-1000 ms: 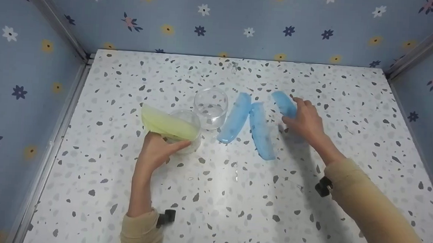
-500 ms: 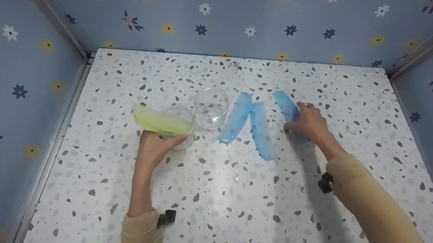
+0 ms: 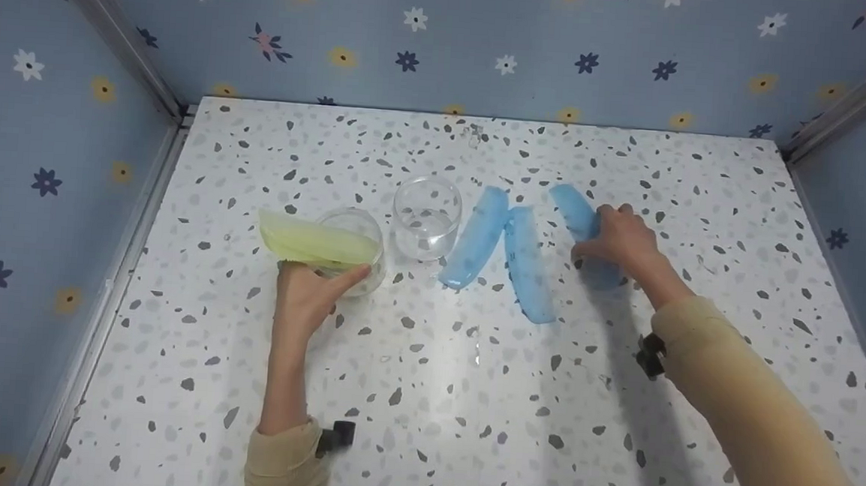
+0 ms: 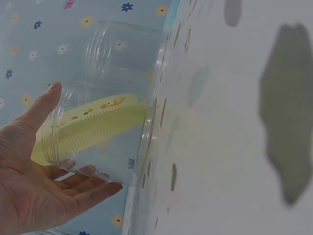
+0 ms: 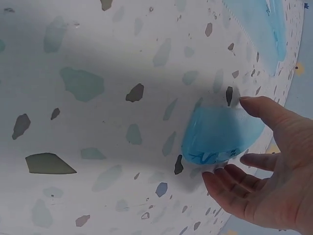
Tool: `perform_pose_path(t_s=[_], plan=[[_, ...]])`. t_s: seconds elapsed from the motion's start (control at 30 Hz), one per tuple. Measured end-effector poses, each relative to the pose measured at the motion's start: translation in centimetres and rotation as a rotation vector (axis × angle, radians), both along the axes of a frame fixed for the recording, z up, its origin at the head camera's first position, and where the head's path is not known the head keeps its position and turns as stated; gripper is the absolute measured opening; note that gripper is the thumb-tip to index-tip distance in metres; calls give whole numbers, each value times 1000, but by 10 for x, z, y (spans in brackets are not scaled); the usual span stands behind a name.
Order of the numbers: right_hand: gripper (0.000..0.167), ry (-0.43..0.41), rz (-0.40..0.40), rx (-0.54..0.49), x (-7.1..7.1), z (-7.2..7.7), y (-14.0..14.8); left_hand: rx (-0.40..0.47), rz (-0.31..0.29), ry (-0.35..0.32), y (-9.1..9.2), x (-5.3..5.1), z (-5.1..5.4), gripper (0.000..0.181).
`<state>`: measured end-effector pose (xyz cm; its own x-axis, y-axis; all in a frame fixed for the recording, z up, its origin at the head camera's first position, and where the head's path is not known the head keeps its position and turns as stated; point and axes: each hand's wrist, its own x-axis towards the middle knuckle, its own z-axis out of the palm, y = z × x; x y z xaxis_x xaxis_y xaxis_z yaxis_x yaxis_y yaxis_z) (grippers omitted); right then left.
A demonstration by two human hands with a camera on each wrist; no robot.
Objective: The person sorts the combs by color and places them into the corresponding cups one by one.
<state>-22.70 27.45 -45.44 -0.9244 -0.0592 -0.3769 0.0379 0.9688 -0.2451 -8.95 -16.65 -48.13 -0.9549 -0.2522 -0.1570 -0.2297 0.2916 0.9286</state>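
Observation:
In the head view, my left hand (image 3: 308, 295) holds a clear plastic jar (image 3: 359, 280) low on the left. Out of its mouth slants a pale yellow comb (image 3: 316, 242); its teeth and small printed figures show through the wall in the left wrist view. Thumb and fingers lie on opposite sides of the jar's rim end. My right hand (image 3: 626, 242) is around a translucent blue comb (image 3: 572, 206), which lies on the table. Thumb and fingers stand loosely bent to either side of this comb (image 5: 220, 134) in the right wrist view, with a gap showing.
A second clear jar (image 3: 427, 224) stands just right of the first one. Two more blue combs, a left one (image 3: 477, 238) and a right one (image 3: 529, 268), lie between that jar and my right hand. Flowered panels (image 3: 460, 42) close off the speckled table (image 3: 424, 393).
The left hand has moved the jar and yellow comb a little left, away from the second jar. The right hand's blue comb has settled flatter, its near end now showing below the hand.

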Motion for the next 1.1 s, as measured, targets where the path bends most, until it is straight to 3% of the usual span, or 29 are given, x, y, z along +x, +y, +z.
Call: perform_pose_path(t_s=[0.27,0.53,1.1], plan=[[87,-53,-39,-13,-5,5,-5,-14,34,-28,-1,0,2,86],[86,-77,-45,-28,-7,8,-7,1,67,-4,-2,1,1,87],[86,-117,-46,-18,-14,10,-9,8,54,-27,-2,2,1,92]])
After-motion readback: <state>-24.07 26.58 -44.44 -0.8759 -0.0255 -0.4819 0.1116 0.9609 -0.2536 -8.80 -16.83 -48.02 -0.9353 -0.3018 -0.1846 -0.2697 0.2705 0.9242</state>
